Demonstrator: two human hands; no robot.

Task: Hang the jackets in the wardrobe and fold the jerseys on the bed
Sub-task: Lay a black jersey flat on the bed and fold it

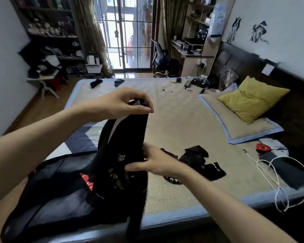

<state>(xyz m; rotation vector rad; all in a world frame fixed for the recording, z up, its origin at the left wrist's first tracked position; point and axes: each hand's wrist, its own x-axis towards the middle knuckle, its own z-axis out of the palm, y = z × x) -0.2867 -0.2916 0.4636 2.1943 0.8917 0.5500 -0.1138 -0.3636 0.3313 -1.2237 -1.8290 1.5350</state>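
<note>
Your left hand (123,102) is pinching the top of the black jersey (125,137), fingers (144,108) curled. Below those fingers, your right hand (158,163) is gripping its middle above the bed (182,120).

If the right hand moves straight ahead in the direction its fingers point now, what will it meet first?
The right hand points leftward and already grips the hanging black jersey, so it would push into that cloth first. Depth beyond is unclear.

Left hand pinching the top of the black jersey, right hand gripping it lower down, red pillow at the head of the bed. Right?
Not quite: the pillow is yellow, as the head view shows. Left hand pinches the black jersey's top; right hand grips it lower down.
</note>
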